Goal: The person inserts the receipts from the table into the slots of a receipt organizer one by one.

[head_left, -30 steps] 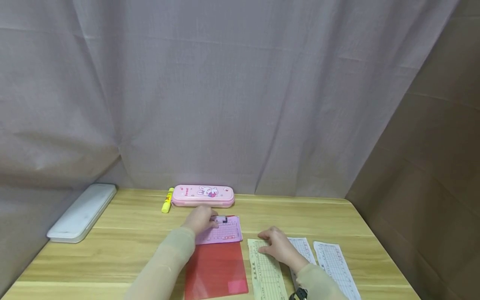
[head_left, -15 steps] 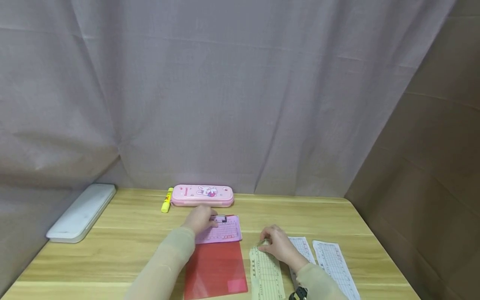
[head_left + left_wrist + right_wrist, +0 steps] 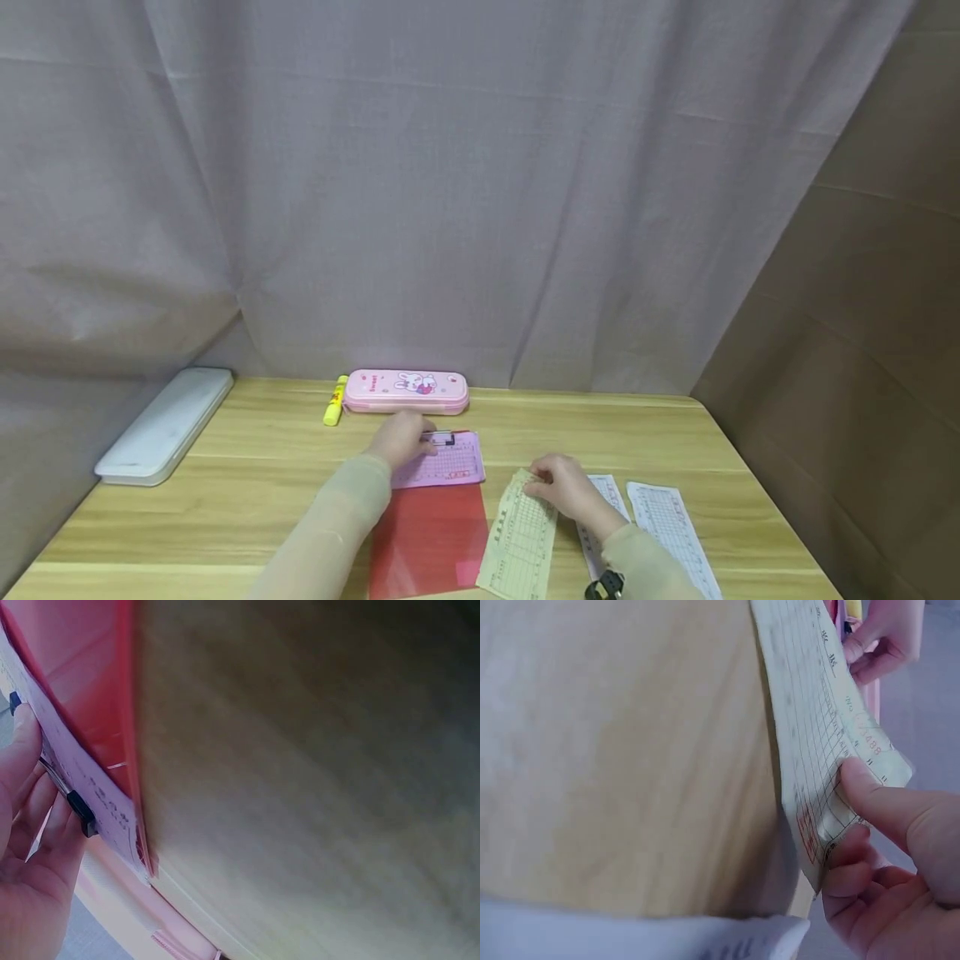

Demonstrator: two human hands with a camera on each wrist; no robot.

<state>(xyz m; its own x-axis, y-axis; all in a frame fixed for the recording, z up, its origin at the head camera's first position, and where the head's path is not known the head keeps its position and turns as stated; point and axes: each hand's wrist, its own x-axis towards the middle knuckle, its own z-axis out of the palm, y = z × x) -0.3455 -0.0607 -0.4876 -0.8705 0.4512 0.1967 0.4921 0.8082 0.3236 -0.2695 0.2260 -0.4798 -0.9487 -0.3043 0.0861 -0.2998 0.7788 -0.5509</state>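
- I see both hands in my head view, well apart from each other and each clamped on something.
- The left hand (image 3: 401, 437) pinches the metal clip (image 3: 444, 438) at the top of the red clipboard (image 3: 431, 542), on the side towards the far edge of the desk (image 3: 262, 467).
- Under that clip lies a pink slip (image 3: 457, 467) printed with a grid; it covers the clipboard's upper part.
- The right hand (image 3: 562, 485) holds the yellow slip (image 3: 517, 542) by its top end, between thumb and curled fingers. My right wrist view shows that end raised and a little bent, with red print near the thumb.
- The yellow slip slants beside the clipboard, and its lower corner overlaps the clipboard's right side as I look; I cannot tell whether they touch.
- Towards the desk's right edge I have two white slips: the inner white slip (image 3: 591, 550), partly behind the right forearm, and the outer white slip (image 3: 672, 533).
- Along the far edge sits a pink pencil case (image 3: 406, 392) with a rabbit on its lid, and just left of it a yellow glue stick (image 3: 335, 401).
- A white case (image 3: 167, 427) lies along the left edge.
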